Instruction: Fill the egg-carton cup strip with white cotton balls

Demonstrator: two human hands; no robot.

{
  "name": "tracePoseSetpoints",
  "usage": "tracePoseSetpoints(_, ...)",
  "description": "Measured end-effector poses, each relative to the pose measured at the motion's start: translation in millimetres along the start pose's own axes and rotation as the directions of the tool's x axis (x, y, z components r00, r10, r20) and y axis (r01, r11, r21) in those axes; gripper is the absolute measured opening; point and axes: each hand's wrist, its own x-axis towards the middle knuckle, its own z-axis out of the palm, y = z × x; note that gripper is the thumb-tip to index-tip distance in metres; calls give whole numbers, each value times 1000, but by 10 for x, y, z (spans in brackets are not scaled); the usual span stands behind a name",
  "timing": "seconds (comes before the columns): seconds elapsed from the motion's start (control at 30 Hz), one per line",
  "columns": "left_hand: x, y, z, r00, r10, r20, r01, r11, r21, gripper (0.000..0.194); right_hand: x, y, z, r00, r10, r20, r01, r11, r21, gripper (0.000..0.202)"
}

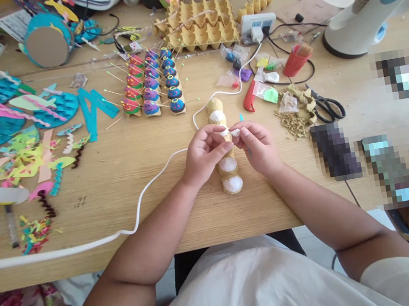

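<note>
A strip of egg carton (214,105) stands lengthwise on the table in front of me, several of its cups coated with white clay (232,184). Over its middle my left hand (207,153) is closed, fingertips and thumb curled round one cup and its white clay. Close beside it, my right hand (259,147) pinches a small lump of white clay (234,133) between thumb and forefinger. A thin blue stick (241,117) shows above and below the right fingers; whether they grip it is hidden.
Painted egg-carton cups with pins (149,86) stand ahead. Right are a red-handled tool (249,97), clay bags, black scissors (328,105) and a blurred phone (392,168). A white cable (140,205) crosses from the left, near paper cut-outs (39,160). A white appliance (348,24) stands far right.
</note>
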Motion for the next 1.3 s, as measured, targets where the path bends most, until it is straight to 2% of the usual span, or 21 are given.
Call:
tracePoseSetpoints(0.2,-12,42,40,997,-44,66,46,998,-37,61,-30,4,-15,987,8,159,-10,1000,11,46)
tracePoseSetpoints(0.37,-4,43,31,995,-55,85,61,996,-61,64,-17,-49,-2,987,6,160,-4,1000,-13,47)
tracePoseSetpoints(0.47,0,30,24,994,-60,96,69,994,-90,65,-3,-96,0,978,-21,207,28,999,-31,47)
tracePoseSetpoints(0.57,9,-22,1,995,-21,102,29,996,-79,67,-1,-111,3,973,20,228,-21,1000,2,49)
tracePoseSetpoints(0.7,40,-133,-65,987,142,80,-149,986,81,70,-15,-80,28,968,200,154,-223,963,150,52)
tracePoseSetpoints(0.8,62,-194,-107,973,224,57,-230,957,176,71,-23,-53,53,951,288,109,-305,930,207,54)
tracePoseSetpoints(0.87,67,-212,-119,966,249,63,-257,947,194,68,-19,-39,64,957,282,74,-291,934,209,54)
tracePoseSetpoints(1.07,38,-219,-106,953,287,95,-301,927,222,53,43,-49,49,985,135,-105,-112,974,198,49)
tracePoseSetpoints(1.2,10,-196,-93,941,331,66,-335,895,295,37,57,-84,39,984,145,-99,-122,970,213,49)
tracePoseSetpoints(1.3,2,-155,-83,911,403,84,-405,840,360,24,47,-95,45,983,159,-87,-137,967,215,50)
